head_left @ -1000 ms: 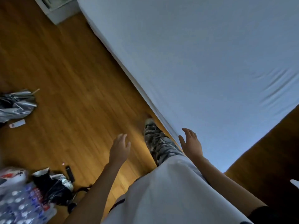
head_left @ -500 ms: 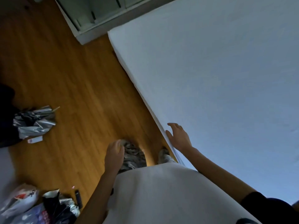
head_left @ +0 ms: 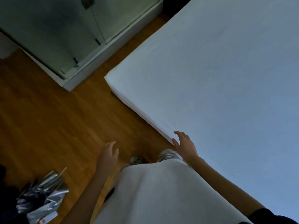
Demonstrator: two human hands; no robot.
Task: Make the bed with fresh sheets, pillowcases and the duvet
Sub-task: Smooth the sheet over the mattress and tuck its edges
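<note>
The bed (head_left: 218,88) fills the right side, covered by a smooth pale sheet, with its near corner at centre. My right hand (head_left: 184,144) hovers at the bed's left edge, fingers spread and relaxed, holding nothing; whether it touches the sheet I cannot tell. My left hand (head_left: 108,155) hangs over the wooden floor, left of my feet, fingers loosely curved and empty. My white shirt hides most of my legs. No pillows or duvet are in view.
A pale cabinet with glass doors (head_left: 68,34) stands at the upper left, close to the bed's corner. A crumpled silver bag (head_left: 43,196) lies on the wooden floor (head_left: 56,123) at lower left, beside a dark shape at the frame's edge.
I have walked along the bed's side toward its corner; the cabinet and the corner have come into view. Both hands stay empty, and the silver bag now lies nearer to me.
</note>
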